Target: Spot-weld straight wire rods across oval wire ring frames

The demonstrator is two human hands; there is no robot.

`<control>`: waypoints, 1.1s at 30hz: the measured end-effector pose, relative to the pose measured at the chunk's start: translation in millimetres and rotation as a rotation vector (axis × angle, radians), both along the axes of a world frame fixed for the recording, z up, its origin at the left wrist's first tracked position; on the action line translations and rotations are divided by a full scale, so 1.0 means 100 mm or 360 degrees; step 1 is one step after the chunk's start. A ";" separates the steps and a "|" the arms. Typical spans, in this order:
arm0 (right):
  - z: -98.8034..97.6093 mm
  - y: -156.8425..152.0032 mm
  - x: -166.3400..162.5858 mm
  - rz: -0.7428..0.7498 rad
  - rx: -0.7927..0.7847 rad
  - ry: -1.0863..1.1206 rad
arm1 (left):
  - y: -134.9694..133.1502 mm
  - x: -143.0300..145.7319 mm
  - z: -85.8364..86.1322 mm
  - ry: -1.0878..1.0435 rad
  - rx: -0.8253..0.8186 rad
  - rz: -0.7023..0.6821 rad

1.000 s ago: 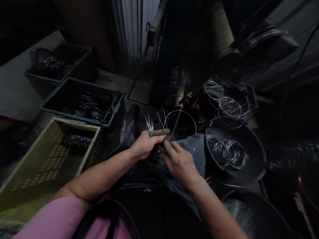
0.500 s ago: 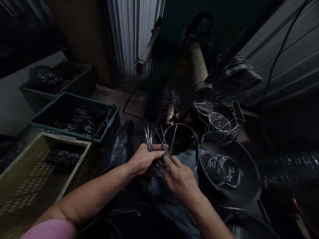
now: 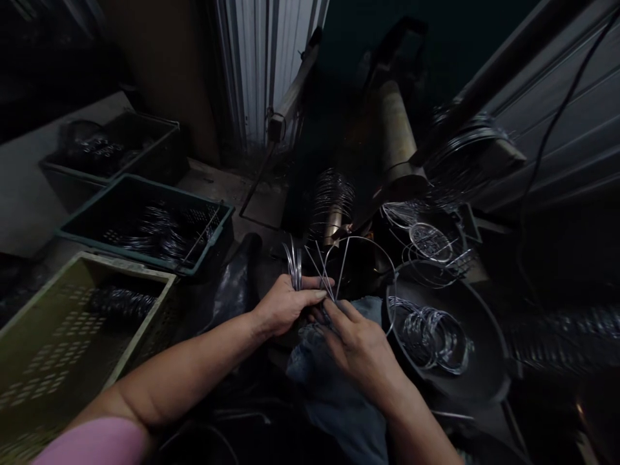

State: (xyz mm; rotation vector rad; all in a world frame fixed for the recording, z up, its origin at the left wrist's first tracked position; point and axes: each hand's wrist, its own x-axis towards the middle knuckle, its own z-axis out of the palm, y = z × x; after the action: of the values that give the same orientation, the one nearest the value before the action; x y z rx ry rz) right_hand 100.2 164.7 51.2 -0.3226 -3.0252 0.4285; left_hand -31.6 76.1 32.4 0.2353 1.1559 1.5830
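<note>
Left hand (image 3: 285, 305): clenching a narrow sheaf of bright wire rings (image 3: 294, 268), with the fingers (image 3: 303, 298) curled tightly around the sheaf and its upper part standing clear above them.

Right hand (image 3: 356, 342): grasping thin wire strands, with the fingertips (image 3: 330, 311) pinching them just beside the left hand.

Held wire: a large wire loop (image 3: 372, 250) rising between and just beyond both hands, with its straight ends converging at the right fingertips; strand count too fine to tell.

Lap: a blue-grey cloth (image 3: 334, 381) draping below the hands, and a pink sleeve (image 3: 94, 442) covering the upper left arm.

Right side: a black round pan (image 3: 484, 336) holding a loose pile of wire rings (image 3: 429, 339), and more wire hoops (image 3: 426, 242) heaping up just beyond it.

Ahead: a wire coil (image 3: 332, 206) hanging around a metal cylinder, near a larger brass-coloured roller (image 3: 397, 129) and a corrugated metal door (image 3: 271, 64).

Left side: a green plastic crate (image 3: 184, 194) and an olive perforated crate (image 3: 126, 266) sitting side by side, both containing dark wire coils, with a dark crate (image 3: 145, 119) standing beyond them.
</note>
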 end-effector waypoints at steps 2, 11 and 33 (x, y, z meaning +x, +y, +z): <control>0.03 0.02 -0.02 0.0003 0.0025 -0.0017 | 0.02 -0.01 0.01 -0.0008 0.0014 0.0006; 0.16 0.08 -0.06 -0.0004 -0.0069 -0.0072 | 0.09 -0.02 0.05 -0.0061 0.0036 0.0036; 0.13 0.02 0.29 0.0187 0.0244 0.0156 | -0.36 -0.22 -0.06 0.0124 -0.0108 0.0099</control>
State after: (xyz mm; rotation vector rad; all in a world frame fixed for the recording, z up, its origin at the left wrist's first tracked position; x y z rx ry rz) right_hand 129.7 167.1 64.4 -0.1107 -2.9672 0.2103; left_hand -53.2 40.4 26.3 0.2199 1.2857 1.5975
